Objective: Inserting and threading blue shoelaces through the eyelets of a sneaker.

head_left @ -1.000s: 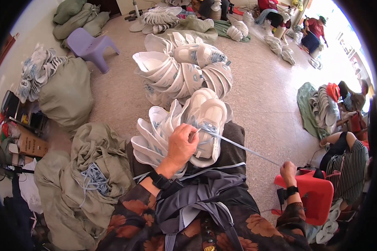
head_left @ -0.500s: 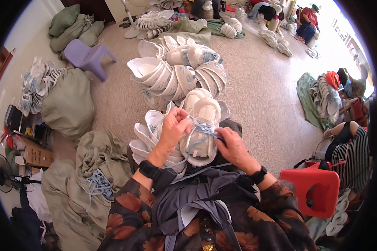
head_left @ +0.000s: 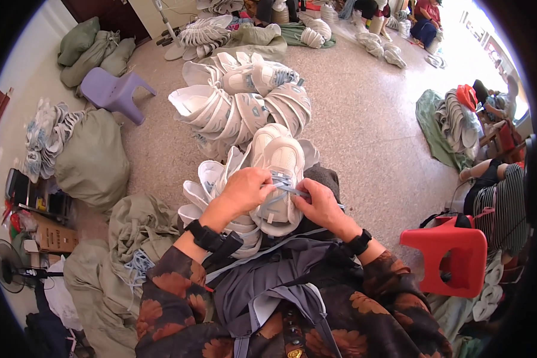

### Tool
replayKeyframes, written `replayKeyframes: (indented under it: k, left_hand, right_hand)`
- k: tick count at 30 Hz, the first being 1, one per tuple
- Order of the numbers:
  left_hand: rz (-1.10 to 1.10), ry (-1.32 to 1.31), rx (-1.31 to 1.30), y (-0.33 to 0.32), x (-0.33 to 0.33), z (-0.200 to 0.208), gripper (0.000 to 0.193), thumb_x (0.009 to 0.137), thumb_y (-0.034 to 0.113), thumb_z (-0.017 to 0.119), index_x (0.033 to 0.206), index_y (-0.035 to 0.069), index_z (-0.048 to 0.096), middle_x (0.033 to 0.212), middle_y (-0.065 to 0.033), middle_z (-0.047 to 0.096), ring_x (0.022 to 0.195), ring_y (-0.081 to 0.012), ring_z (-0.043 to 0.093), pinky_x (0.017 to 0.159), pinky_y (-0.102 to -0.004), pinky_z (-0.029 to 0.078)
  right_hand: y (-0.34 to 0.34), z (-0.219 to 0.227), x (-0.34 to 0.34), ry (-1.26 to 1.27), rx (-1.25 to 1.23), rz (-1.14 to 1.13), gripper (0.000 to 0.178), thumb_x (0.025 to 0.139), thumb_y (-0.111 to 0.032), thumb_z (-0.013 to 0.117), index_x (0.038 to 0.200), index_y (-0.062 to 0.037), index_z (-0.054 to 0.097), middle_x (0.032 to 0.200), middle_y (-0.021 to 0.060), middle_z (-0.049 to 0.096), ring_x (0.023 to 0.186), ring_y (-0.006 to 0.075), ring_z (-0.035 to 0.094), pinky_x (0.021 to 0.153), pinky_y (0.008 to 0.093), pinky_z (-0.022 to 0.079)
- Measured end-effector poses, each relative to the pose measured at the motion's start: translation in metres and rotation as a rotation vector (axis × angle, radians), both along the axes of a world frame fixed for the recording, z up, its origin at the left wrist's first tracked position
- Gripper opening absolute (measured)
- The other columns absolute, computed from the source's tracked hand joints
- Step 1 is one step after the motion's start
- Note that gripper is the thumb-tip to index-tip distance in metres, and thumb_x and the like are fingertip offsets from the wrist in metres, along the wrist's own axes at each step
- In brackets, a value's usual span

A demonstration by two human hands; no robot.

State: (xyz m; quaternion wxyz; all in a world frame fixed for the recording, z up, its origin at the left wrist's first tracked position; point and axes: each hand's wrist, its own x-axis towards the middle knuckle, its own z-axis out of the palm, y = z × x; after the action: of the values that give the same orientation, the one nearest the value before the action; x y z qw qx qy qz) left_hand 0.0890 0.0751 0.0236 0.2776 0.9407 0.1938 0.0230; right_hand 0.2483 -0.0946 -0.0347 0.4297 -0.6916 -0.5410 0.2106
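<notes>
On my lap lies a white and beige sneaker (head_left: 282,156), toe pointing away from me. A light blue shoelace (head_left: 287,188) is threaded through its eyelets. At the shoe's left side my left hand (head_left: 244,194) is closed, its fingertips pinching the lace. My right hand (head_left: 322,206) pinches the lace between thumb and fingers at the right edge of the shoe. A loose lace end (head_left: 262,255) trails across my lap. More white shoe uppers (head_left: 210,173) are stacked under and left of the sneaker, partly hidden by my left hand.
A large curved stack of white shoes (head_left: 244,110) stands on the floor ahead. At left are a purple chair (head_left: 114,92), a green sack (head_left: 95,158) and a bundle of blue laces (head_left: 138,267) on cloth. A red stool (head_left: 450,250) stands at right. People sit farther off.
My left hand has turned and lowered over the shoe's left side. My right hand has shifted slightly left, with the lace now held across the tongue. The view has swung a little right.
</notes>
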Motion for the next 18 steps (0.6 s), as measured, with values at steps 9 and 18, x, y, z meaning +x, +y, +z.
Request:
replayKeyframes:
  k: [9, 18]
  left_hand:
    - [0.213, -0.460, -1.185, 0.009, -0.024, -0.023, 0.009, 0.095, 0.011, 0.067, 0.088, 0.005, 0.067, 0.101, -0.0012, 0.061, 0.089, -0.0101, 0.055, 0.080, -0.0288, 0.047]
    - [0.260, -0.345, -0.140, -0.005, -0.009, -0.044, 0.017, 0.076, 0.009, 0.073, 0.084, 0.002, 0.059, 0.088, -0.0069, 0.052, 0.082, -0.0204, 0.055, 0.074, -0.0317, 0.048]
  right_hand:
    - [-0.022, 0.017, 0.031, 0.291, -0.161, 0.104, 0.020, 0.097, -0.016, 0.060, 0.085, -0.0007, 0.059, 0.067, 0.0023, 0.053, 0.063, 0.0093, 0.048, 0.057, 0.0292, 0.041]
    - [-0.110, 0.034, 0.082, 0.361, -0.383, -0.002, 0.024, 0.097, -0.017, 0.059, 0.079, -0.0023, 0.057, 0.064, 0.0003, 0.051, 0.060, 0.0093, 0.048, 0.054, 0.0287, 0.040]
